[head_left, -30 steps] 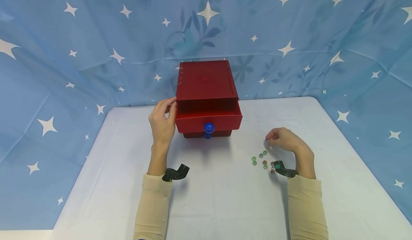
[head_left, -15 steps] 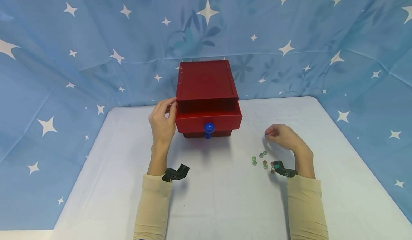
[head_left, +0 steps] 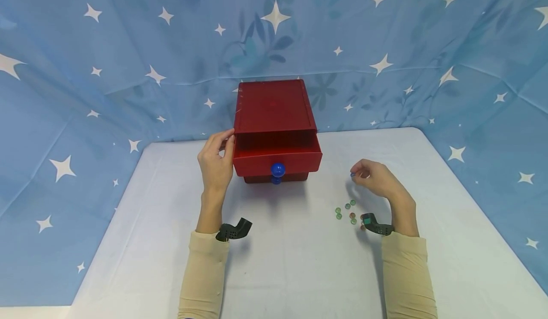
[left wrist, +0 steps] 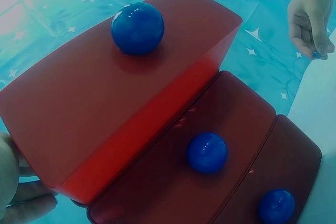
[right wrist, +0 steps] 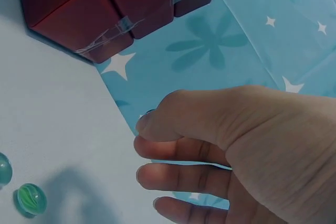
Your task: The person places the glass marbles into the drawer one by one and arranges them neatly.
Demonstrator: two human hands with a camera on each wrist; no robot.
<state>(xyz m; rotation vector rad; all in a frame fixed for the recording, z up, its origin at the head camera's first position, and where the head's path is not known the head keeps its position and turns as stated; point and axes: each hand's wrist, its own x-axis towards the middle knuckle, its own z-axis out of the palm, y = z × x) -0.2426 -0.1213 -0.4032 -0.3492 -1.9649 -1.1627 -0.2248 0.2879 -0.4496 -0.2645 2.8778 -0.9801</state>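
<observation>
A red chest of drawers point(head_left: 274, 105) with blue knobs stands at the back of the table, its top drawer point(head_left: 257, 164) pulled out. At the chest's left side is my left hand point(head_left: 215, 164), its fingertips touching the side by the front corner. The left wrist view shows some of these fingers point(left wrist: 31, 198) beside the pulled-out drawer's end. My right hand point(head_left: 374, 178) pinches a small blue marble point(head_left: 353, 174) between thumb and index finger, right of the chest. From the right wrist view, the thumb point(right wrist: 163, 121) mostly hides the marble.
Several green and reddish marbles, among them a green marble point(head_left: 353, 221), lie loose on the white table point(head_left: 282, 262), left of the right wrist. A blue star-patterned cloth point(head_left: 180, 48) hangs behind and beside the table. A dark camera mount sits on each wrist.
My right hand has risen away from the loose marbles, up the head view and slightly left, carrying the blue marble. The left hand and the drawer have stayed in place.
</observation>
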